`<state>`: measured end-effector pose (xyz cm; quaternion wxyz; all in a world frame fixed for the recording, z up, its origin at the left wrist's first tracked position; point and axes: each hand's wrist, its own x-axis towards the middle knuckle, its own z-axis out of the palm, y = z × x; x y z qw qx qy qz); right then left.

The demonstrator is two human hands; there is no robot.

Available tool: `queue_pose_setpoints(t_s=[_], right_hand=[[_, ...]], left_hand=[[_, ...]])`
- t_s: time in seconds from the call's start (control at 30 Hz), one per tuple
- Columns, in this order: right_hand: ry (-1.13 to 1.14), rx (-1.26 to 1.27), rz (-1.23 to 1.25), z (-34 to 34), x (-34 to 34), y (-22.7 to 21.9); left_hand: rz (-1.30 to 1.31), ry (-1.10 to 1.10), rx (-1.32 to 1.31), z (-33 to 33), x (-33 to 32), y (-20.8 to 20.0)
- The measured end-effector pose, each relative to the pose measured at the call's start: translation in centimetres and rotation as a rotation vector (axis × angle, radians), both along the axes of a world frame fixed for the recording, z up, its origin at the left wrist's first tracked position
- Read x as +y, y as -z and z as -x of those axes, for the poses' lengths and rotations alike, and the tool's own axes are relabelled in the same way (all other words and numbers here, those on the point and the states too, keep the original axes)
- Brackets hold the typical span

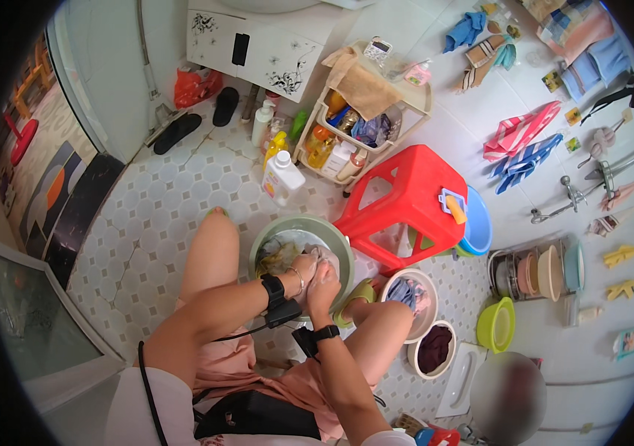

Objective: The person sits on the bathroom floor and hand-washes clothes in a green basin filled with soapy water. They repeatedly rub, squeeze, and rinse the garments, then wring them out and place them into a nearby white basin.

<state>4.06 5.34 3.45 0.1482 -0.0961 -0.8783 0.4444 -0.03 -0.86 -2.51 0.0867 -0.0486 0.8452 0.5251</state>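
Note:
Between my knees stands a round green basin [260, 232] with cloudy water and wet cloth in it. My left hand [304, 272] and my right hand [322, 286] are close together over its right side, both closed on a pale wet cloth [326, 256]. A yellowish-green cloth [276, 256] lies in the water to the left of my hands. My fingertips are partly hidden by the cloth and by each other. Each wrist wears a black strap with a small box, and a bracelet shows on the left one.
A red plastic stool [413, 201] stands at the basin's far right, a white detergent bottle [282, 178] beyond it. On my right are a pink-white basin [422, 320] of clothes and a white tub [445, 364] with dark cloth. A shelf cart [406, 104] holds bottles.

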Motion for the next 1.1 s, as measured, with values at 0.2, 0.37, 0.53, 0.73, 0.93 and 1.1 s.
queue_pose_setpoints(t_s=[0.2,0.37,0.53,0.73,0.93,1.1], right_hand=[[-0.033,-0.142,0.187,2.2,3.4,3.1],[0.035,-0.180,0.588,3.1,5.3,2.8],[0.072,-0.214,0.960,3.6,7.2,3.0],[-0.033,-0.345,0.687,2.1,3.8,2.5],[0.028,0.032,0.086,-0.5,-0.3,1.6],[-0.013,-0.087,-0.017,-0.5,-0.5,-1.3]], left_hand=[[-0.363,-0.116,-0.320,-0.7,0.7,-4.9],[-0.598,0.094,-0.193,-0.6,-0.6,-5.1],[-0.486,0.338,-0.235,0.4,0.0,-1.1],[-0.150,-0.066,-0.071,0.6,-0.2,-1.5],[0.069,-0.170,-0.158,0.9,-0.8,-1.9],[-0.061,-0.063,-0.278,0.4,-0.8,-2.3]])
